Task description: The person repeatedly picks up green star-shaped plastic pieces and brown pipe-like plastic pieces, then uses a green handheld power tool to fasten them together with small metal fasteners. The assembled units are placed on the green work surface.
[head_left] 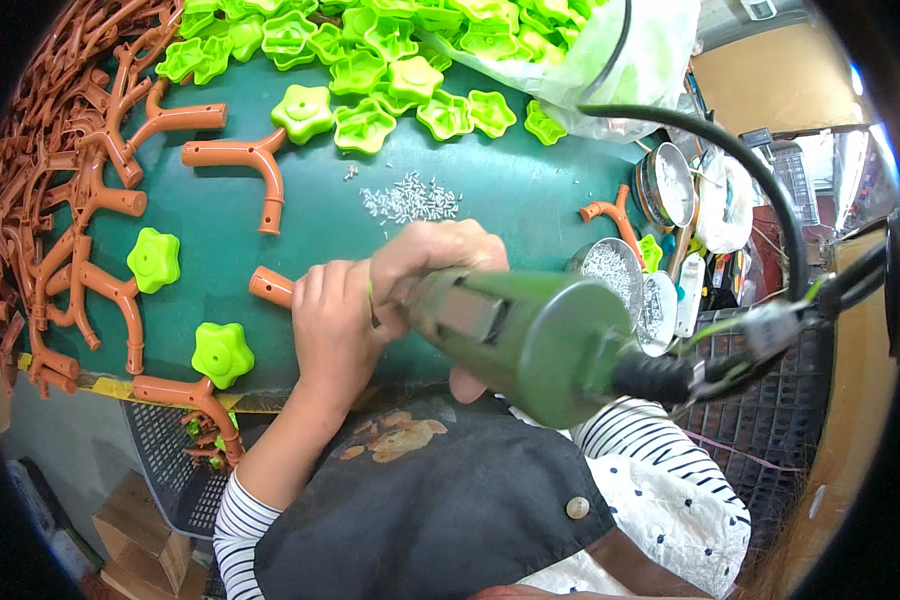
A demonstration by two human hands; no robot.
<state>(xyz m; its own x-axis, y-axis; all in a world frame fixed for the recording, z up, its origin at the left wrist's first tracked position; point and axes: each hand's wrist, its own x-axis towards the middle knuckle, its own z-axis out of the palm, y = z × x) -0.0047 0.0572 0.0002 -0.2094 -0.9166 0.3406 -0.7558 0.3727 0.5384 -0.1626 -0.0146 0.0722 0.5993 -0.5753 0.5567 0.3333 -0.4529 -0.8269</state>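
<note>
My left hand (332, 310) is closed round a brown plastic branch piece (270, 287), whose one end sticks out to the left. Against it, my right hand (440, 250) grips a green power screwdriver (520, 340), slightly blurred, with a black cable at its rear. The tool's tip is hidden by my hands. Just beyond them lies a pile of small silvery screws (410, 200). A brown branch (235, 155) touching a lime green star-shaped piece (303, 113) lies farther off. Nearer on the left is another green star (222, 354), at the end of a branch (195, 395).
Brown branches (80, 200) are heaped on the left of the green table (530, 190). Many green stars (390, 40) and a plastic bag (630, 75) fill the far side. Metal bowls of screws (610, 270) stand right. A grey crate (170, 480) sits below the table edge.
</note>
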